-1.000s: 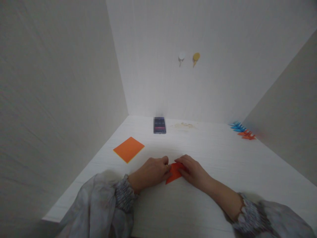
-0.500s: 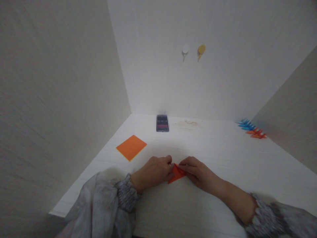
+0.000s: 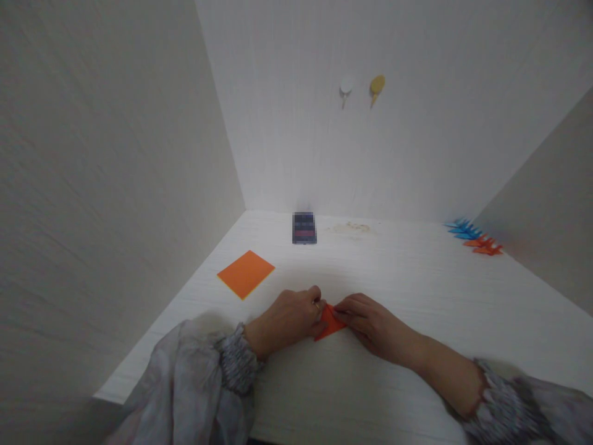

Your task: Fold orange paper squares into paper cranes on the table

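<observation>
Between my hands, low over the white table, is a small folded piece of orange-red origami paper [image 3: 330,324]. My left hand [image 3: 296,316], with a ring on one finger, is closed on the paper's left side. On its right side, the fingers of my right hand [image 3: 364,318] are pressed together on the upper edge. The fingertips hide part of the folds. A stack of orange square paper [image 3: 246,274] lies flat to the left, beyond my left hand and apart from it.
At the far right, several folded paper cranes stand in a row, blue ones [image 3: 466,230] behind orange ones [image 3: 485,246]. A dark, blurred box-like object [image 3: 304,228] sits by the back wall. White [image 3: 346,85] and yellow [image 3: 377,85] hooks are on that wall. Side walls flank the table [image 3: 407,272].
The raised flap on the orange-red paper now lies flatter under my right fingers. Both hands stay in nearly the same place. The view has shifted slightly.
</observation>
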A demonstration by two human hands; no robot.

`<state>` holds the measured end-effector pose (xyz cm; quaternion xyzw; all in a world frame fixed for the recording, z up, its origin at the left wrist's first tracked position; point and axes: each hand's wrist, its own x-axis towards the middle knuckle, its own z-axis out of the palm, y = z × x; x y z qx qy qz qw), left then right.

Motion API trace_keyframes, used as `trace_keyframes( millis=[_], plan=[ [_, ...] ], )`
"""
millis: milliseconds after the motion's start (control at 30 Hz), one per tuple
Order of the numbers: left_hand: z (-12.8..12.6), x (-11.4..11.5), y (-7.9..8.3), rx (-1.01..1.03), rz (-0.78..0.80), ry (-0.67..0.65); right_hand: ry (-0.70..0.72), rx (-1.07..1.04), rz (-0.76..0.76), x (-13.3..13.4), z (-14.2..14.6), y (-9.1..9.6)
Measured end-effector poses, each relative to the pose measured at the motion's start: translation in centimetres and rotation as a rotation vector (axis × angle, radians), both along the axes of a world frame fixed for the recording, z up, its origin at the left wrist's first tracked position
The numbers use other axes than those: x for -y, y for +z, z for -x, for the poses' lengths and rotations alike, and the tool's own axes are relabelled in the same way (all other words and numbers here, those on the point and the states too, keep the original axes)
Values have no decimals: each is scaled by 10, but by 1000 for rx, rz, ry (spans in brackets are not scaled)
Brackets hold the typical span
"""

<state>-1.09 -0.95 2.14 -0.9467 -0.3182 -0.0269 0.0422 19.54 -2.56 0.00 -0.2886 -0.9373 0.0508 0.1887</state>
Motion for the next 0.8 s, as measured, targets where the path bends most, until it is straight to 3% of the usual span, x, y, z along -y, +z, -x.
trace_keyframes(
  millis=[800],
  plan=[
    [0, 1, 0, -34, 11, -33, 17, 82, 83, 3, 1, 9]
  ],
)
